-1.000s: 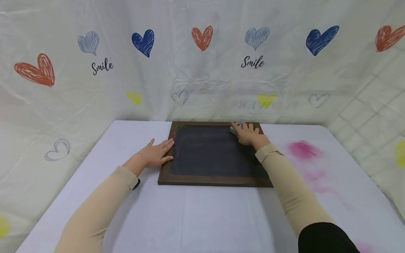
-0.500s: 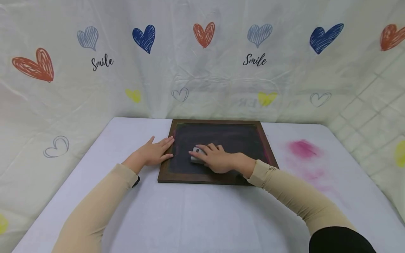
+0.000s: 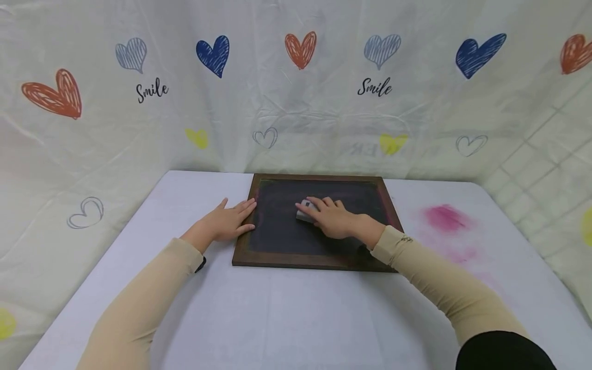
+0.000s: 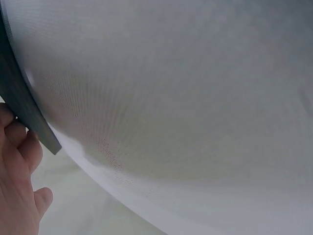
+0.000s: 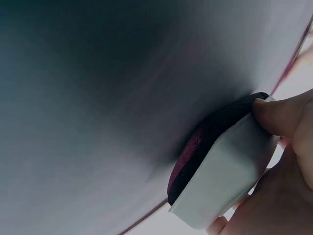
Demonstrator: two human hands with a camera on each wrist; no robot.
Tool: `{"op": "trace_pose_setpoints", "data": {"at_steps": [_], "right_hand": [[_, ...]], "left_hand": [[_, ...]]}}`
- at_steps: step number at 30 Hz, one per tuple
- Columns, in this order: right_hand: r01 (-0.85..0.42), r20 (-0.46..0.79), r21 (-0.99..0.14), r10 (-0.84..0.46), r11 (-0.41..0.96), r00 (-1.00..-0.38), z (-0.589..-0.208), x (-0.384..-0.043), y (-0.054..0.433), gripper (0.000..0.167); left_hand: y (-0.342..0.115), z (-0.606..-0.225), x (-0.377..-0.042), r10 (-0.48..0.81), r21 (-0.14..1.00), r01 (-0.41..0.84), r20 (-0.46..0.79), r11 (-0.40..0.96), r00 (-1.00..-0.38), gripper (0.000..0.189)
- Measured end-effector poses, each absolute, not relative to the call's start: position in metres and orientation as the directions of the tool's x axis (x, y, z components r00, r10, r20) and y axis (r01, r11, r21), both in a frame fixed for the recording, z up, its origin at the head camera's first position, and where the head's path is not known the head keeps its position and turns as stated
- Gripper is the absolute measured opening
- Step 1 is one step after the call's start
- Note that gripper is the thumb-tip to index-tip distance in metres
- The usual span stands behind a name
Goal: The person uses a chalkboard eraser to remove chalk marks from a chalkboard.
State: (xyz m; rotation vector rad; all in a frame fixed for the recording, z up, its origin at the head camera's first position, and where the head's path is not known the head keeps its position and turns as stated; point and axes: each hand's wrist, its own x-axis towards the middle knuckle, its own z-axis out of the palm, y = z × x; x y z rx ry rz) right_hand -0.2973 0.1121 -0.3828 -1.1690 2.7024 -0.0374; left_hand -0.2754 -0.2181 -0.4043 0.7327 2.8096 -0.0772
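Observation:
A blackboard point(image 3: 282, 226) in a brown wooden frame lies flat on the white-covered table. My left hand point(image 3: 226, 222) rests at its left edge, fingers stretched onto the frame; the left wrist view shows the fingertips against the frame's side point(image 4: 27, 105). Near the middle of the board my right hand point(image 3: 336, 220) grips a grey-white blackboard eraser point(image 3: 305, 216). Seen from the right wrist, the eraser point(image 5: 227, 169) has a dark felt pad with a pink-stained patch, its felt side towards the board. Faint coloured smears line the board's edges.
The white tablecloth point(image 3: 287, 318) bears pink chalk stains point(image 3: 446, 218) to the right of the board. A pale curtain point(image 3: 333, 118) with printed hearts hangs behind the table.
My right hand swept the eraser from the board's upper right corner to its lower left, then slightly up and right to the middle. The left hand stays at the frame.

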Motion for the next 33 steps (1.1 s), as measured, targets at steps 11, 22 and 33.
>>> {"op": "trace_pose_setpoints", "data": {"at_steps": [11, 22, 33], "right_hand": [[-0.286, -0.200, -0.188, -0.322, 0.940, -0.926, -0.383, -0.353, 0.181, 0.063], [-0.350, -0.190, -0.128, -0.369, 0.928, -0.910, -0.385, -0.346, 0.105, 0.062], [-0.712, -0.197, 0.034, -0.694, 0.701, -0.693, -0.385, -0.279, 0.032, 0.060]], "left_hand": [[-0.215, -0.406, -0.276, 0.482, 0.002, 0.497, -0.244, 0.868, -0.841, 0.076], [-0.218, -0.404, -0.277, 0.474, -0.002, 0.490, -0.249, 0.872, -0.845, 0.075], [-0.216, -0.408, -0.279, 0.473, -0.021, 0.490, -0.228, 0.871, -0.851, 0.074]]}}
